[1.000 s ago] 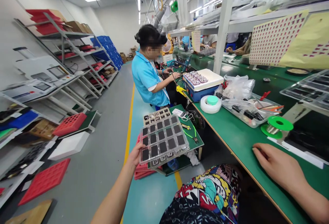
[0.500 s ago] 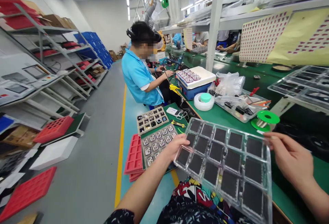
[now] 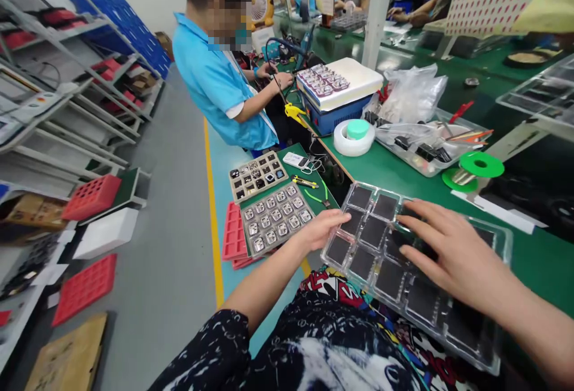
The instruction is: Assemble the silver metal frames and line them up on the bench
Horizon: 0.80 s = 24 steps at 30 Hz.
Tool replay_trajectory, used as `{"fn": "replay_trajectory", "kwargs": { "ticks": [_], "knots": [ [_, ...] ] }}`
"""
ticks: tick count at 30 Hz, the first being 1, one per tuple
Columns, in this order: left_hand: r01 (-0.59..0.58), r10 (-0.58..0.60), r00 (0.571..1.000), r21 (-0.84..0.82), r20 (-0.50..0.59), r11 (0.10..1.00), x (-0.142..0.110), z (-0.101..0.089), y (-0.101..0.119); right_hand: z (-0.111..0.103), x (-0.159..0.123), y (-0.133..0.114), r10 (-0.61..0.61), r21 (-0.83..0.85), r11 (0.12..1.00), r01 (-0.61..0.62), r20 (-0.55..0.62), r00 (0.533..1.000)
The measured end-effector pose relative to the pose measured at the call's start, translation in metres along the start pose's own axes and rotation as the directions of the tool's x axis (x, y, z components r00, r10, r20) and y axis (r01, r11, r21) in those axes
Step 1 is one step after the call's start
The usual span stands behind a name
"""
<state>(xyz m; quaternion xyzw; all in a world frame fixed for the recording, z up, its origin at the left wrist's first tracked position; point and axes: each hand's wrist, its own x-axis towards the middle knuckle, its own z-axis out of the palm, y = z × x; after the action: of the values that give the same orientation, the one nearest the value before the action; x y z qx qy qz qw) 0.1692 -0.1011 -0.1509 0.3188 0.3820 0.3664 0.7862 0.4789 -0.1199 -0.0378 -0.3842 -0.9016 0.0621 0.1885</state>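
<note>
A clear plastic tray (image 3: pixel 373 231) with dark square pads in its compartments is tilted above my lap, its right part by the green bench. My left hand (image 3: pixel 323 228) grips the tray's left edge, thumb on top and the other fingers hidden beneath. Above the tray's middle, my right hand (image 3: pixel 452 250) reaches in from the right with fingers stretched out and slightly apart. Its fingertips are over the compartments; whether they touch the pads I cannot tell. The palm and forearm cover part of the tray's right side.
Left of the tray, a grey tray (image 3: pixel 274 219) of metal parts and a beige tray (image 3: pixel 258 177) lie beside green-handled cutters (image 3: pixel 323 192). A solder spool (image 3: pixel 475 170), tape roll (image 3: pixel 354 137) and parts bin (image 3: pixel 417 155) stand on the bench. A co-worker (image 3: pixel 219 80) in blue sits ahead.
My right hand has moved from the tray's far right corner to over its middle, fingers now stretched. The view has tilted down and closer; my left hand keeps its edge grip.
</note>
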Motion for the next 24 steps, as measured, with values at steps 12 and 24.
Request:
{"fn": "replay_trajectory", "kwargs": {
  "ticks": [12, 24],
  "knots": [
    [0.385, 0.342, 0.848, 0.914, -0.404, 0.127, 0.000, -0.146, 0.007, 0.035, -0.007, 0.023, 0.043, -0.007, 0.999, -0.043, -0.031, 0.999],
    [0.413, 0.384, 0.823, 0.905, -0.419, 0.102, 0.021, -0.174, -0.040, 0.029, -0.008, 0.017, 0.087, 0.010, 0.996, -0.087, -0.027, 0.996]
  ]
}}
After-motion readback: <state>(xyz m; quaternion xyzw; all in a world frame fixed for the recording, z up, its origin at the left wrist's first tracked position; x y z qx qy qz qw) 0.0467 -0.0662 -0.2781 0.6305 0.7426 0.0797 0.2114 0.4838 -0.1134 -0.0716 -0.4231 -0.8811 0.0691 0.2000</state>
